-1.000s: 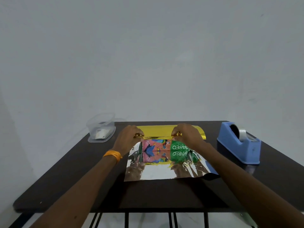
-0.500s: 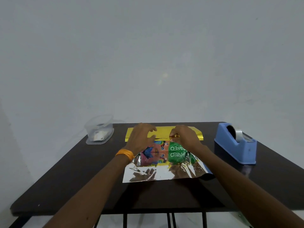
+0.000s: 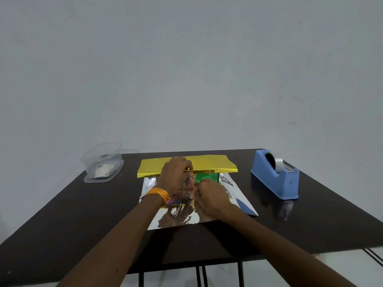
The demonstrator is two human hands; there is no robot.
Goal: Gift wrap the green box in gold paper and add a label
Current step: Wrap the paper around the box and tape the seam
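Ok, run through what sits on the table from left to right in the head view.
clear plastic container → gold paper → blue tape dispenser. The box and both hands overlap the paper, so they are left out.

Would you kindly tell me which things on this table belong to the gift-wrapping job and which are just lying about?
In the job:
green box, not yet fully wrapped
gold paper, far flap drawn up to the box
tape dispenser, probably for sealing

Lying about:
clear container, untouched at the far left; its white contents may be labels, I cannot tell
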